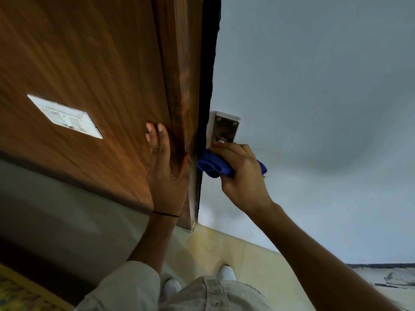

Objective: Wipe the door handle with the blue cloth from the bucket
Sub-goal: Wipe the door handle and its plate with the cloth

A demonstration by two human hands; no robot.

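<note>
A steel handle plate [225,127] with screws is fixed to the pale grey door [314,108], close to its left edge. My right hand [241,176] is closed around the bunched blue cloth [212,166] just below the plate, and the lever itself is hidden under cloth and fingers. My left hand [166,171] lies flat with fingers spread on the brown wooden door frame [179,86], to the left of the cloth. No bucket is in view.
A white switch plate [65,116] sits on the wooden panel at the left. Below are a beige floor [235,250], my white shoes [226,273] and a patterned mat [20,295] at the lower left corner.
</note>
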